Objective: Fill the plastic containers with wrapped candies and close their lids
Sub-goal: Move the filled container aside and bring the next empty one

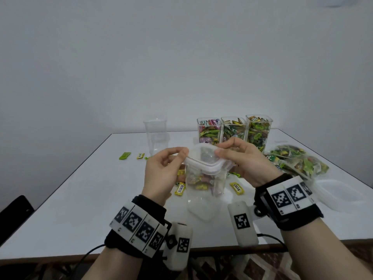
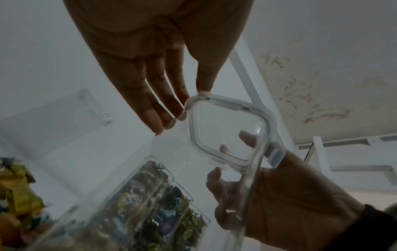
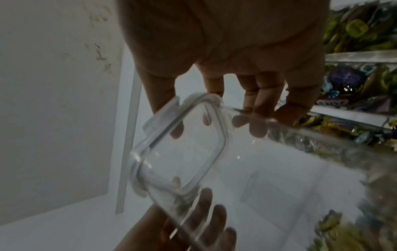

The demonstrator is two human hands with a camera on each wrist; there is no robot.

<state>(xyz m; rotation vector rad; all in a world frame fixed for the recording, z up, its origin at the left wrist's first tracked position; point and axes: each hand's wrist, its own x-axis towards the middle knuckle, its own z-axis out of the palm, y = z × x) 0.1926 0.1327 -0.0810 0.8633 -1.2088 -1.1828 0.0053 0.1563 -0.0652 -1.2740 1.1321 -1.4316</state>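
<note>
While both wrists wear black bands with white blocks of black-and-white square code markers, the left hand (image 1: 161, 174) and right hand (image 1: 245, 160) hold a clear square lid (image 1: 203, 160) between them, raised above the white surface (image 1: 80, 199). Left thumb and fingertips pinch the lid's left corner; right thumb and fingers pinch its right edge, the other fingers loosely curled. Lid is transparent plastic, rounded corners, thick whitish rim, small snap flaps on the sides; the left wrist view shows the right hand's fingers through its see-through centre panel.

Just below and behind the lid stands a clear plastic container (image 1: 203, 188), tall, square section, rounded base, partly filled with wrapped candies, pink and yellow wrappers showing through the wall. Beside it lie flat yellow wrapped candies (image 1: 180, 188) printed "FOX'S" in dark letters, one to each side. At right, another clear lid or shallow tub (image 1: 341, 197) lies flat; cannot tell which. Behind that, a crinkly clear bag (image 1: 298, 162) of mostly green and yellow candies.

Farther left, small green and yellow wrappers (image 1: 125, 156), then an empty clear container (image 1: 156, 136). At the back stand three filled containers (image 1: 234, 130) touching in a row, no lids on, packed with green, yellow and pink wrappers. Other wrapper print is too small to read.
</note>
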